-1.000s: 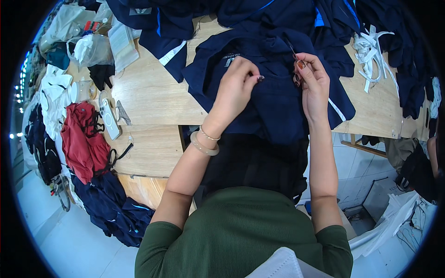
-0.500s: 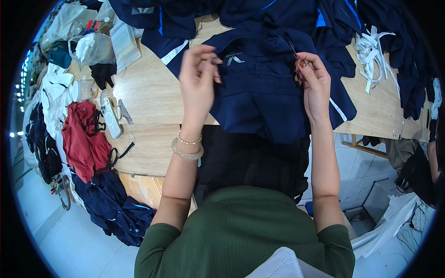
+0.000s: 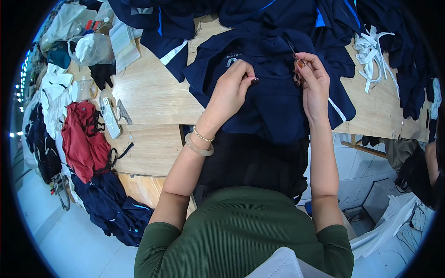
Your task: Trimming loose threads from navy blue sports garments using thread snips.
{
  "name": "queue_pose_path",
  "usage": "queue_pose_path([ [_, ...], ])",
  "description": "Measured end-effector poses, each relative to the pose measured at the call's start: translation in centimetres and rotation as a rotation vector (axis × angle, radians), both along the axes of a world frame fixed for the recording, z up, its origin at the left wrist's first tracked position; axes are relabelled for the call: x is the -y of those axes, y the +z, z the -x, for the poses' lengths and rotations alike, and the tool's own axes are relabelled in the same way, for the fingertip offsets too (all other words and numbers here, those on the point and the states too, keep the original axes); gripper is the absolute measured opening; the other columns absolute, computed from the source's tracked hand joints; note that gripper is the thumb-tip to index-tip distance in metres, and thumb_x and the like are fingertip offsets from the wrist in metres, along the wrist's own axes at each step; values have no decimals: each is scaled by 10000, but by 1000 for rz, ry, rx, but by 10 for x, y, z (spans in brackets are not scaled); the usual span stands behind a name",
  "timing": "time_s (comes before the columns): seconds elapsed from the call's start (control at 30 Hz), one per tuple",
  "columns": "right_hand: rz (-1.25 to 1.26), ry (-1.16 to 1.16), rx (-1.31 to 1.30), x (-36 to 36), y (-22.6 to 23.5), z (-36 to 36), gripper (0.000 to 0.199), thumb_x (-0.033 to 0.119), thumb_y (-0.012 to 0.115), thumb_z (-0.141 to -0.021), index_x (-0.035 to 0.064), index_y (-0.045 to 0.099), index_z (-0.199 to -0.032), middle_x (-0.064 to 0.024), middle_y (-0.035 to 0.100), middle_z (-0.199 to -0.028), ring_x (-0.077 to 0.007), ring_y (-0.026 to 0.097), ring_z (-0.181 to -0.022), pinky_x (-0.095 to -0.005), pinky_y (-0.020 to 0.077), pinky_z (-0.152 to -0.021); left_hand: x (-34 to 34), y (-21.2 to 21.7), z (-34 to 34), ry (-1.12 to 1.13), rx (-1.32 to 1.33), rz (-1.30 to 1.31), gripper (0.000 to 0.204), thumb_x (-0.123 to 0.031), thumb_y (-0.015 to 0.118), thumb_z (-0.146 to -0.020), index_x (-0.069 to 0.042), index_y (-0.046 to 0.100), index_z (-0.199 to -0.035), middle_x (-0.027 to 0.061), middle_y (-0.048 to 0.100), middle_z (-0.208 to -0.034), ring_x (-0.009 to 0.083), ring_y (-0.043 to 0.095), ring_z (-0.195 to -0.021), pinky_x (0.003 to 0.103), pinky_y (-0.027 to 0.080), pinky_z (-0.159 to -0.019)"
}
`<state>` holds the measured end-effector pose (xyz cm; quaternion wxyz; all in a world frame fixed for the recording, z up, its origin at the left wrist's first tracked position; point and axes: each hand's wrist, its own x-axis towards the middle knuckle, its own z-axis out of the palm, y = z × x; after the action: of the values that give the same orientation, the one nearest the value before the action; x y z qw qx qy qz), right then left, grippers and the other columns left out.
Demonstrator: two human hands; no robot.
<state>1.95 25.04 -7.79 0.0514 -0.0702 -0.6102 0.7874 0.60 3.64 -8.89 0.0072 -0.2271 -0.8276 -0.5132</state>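
Observation:
A navy garment (image 3: 273,109) lies in front of me, its collar-like opening turned to the far side and a pale printed mark inside. Over the garment's left part is my left hand (image 3: 234,85), thumb and fingertips pinched together close to the cloth. Whatever sits in that pinch is too small to make out. My right hand (image 3: 313,81) is closed round small dark scissors (image 3: 291,47), whose thin blades point away from me above the garment's right side. The fingers partly hide the handles.
More navy garments (image 3: 185,21) cover the far side of the wooden table (image 3: 153,102). White strips (image 3: 371,51) lie at the right. Along the left are a red garment (image 3: 85,139), a phone (image 3: 110,118) and plastic bags (image 3: 92,48).
My left hand has moved right and slightly nearer, from the garment's left edge onto its middle, and its fingers have come together. My right hand with the scissors has barely moved.

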Motion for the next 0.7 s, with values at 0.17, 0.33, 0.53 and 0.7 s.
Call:
queue_pose_path([
  [0.17,-5,0,5,1,0,1,216,158,659,-943,15,652,-1105,-13,662,-927,-33,544,-760,-172,382,-637,0,11,-6,-30,261,30,95,11,653,-882,4,566,-918,85,609,-801,177,594,-709,272,486,-668],
  [0.33,-10,-4,11,1,1,1,211,152,658,-944,17,654,-1105,-14,666,-931,-30,542,-760,-172,380,-635,1,19,-7,-18,-12,167,73,9,652,-879,16,583,-903,92,614,-804,214,616,-709,288,496,-662],
  [0.53,-44,57,31,-1,14,2,224,140,673,-934,6,649,-1111,-15,671,-951,-35,567,-796,-183,405,-660,-2,27,-3,-22,-85,116,41,45,601,-896,23,571,-914,115,589,-820,223,591,-688,297,486,-652],
  [0.7,-575,93,-132,0,37,-5,176,112,740,-847,34,688,-996,-20,677,-899,-112,624,-820,-264,487,-706,-1,22,2,-5,41,84,28,50,559,-917,24,557,-927,123,583,-810,227,570,-671,306,475,-645],
])
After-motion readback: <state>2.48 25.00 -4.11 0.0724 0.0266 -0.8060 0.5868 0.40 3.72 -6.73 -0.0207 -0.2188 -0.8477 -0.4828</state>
